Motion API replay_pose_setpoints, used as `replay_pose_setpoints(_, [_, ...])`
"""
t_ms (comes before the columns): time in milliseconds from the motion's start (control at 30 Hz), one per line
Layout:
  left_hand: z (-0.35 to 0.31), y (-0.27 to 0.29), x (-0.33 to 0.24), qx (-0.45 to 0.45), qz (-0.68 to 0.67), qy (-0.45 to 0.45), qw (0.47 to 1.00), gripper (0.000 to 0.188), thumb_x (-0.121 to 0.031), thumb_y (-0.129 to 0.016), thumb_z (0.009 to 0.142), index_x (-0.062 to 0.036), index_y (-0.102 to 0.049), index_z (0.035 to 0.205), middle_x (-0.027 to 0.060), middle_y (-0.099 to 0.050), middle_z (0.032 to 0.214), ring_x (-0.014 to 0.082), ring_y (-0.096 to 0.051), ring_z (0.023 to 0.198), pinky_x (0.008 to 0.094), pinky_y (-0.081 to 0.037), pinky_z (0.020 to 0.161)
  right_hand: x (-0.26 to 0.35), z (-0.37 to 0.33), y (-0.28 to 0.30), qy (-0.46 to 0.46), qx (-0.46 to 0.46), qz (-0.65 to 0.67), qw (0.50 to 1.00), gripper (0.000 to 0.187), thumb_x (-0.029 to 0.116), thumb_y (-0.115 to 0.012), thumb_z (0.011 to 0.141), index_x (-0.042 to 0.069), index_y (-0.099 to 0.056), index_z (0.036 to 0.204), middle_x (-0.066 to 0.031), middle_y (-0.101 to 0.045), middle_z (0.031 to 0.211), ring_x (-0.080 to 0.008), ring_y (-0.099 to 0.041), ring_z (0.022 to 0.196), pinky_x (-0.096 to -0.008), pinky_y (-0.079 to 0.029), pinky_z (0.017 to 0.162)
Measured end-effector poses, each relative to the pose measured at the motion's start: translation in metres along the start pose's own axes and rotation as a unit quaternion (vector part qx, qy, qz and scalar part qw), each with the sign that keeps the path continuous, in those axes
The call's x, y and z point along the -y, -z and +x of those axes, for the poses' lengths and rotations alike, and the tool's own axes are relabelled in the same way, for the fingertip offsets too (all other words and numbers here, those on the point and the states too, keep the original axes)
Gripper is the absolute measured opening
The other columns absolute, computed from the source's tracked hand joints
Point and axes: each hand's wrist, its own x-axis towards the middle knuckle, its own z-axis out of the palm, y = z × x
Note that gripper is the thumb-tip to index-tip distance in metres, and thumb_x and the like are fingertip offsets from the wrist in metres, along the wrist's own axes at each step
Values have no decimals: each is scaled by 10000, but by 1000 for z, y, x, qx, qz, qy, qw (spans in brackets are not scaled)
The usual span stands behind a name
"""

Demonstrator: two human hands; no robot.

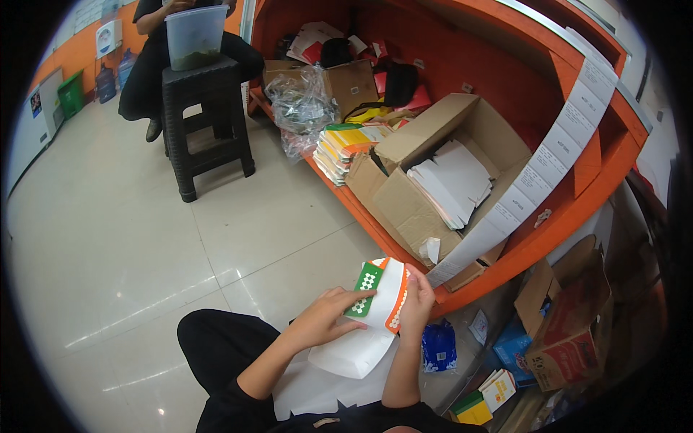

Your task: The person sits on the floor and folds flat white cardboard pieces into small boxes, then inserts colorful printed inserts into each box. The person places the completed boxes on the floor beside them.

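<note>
I hold a partly folded paper carton (388,290) over my lap, white inside with green and orange patterned flaps. My left hand (321,321) is on its left side, index finger lying across the green flap (366,285) and thumb against the white face. On the other side my right hand (416,303) grips the carton beside the orange patterned strip (396,310), its fingers partly hidden behind the card. Below them a white card sheet (354,353) rests on my lap; whether it belongs to the same carton I cannot tell.
An orange shelf (339,195) at right bears an open cardboard box (426,137) of white cards, stacked flat cartons (339,155) and clear plastic (303,105). A long label strip (538,169) hangs down it. A person (151,65) sits behind a black stool (206,108) holding a plastic tub (195,36).
</note>
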Motion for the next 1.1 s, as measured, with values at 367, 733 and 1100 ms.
replay_pose_setpoints(367, [2,-11,-3,-229,72,-78,968,317,-207,-791,711,-189,-737,1023,43,-457,856,245,-493,907,341,-437,782,-6,-55,13,-151,234,316,907,738,487,-446,954,-19,-263,1459,-161,-395,1451,-275,-439,1300,-407,-348,1079])
replay_pose_setpoints(733, [11,-40,2,-166,-28,-28,985,186,-217,-748,769,-137,-748,937,113,-424,1093,291,-391,1186,460,-299,1083,-63,-65,36,-189,240,497,812,803,525,-575,808,1,-377,1384,-135,-540,1263,-252,-575,1111,-373,-465,951])
replay_pose_setpoints(1100, [11,-60,-11,-131,-40,1,991,428,-55,-627,847,-45,-548,1268,168,-334,1349,352,-373,1278,450,-312,1084,20,-150,313,-149,-168,89,970,645,358,-653,754,17,-496,1279,-92,-612,1117,-226,-602,1016,-359,-470,926])
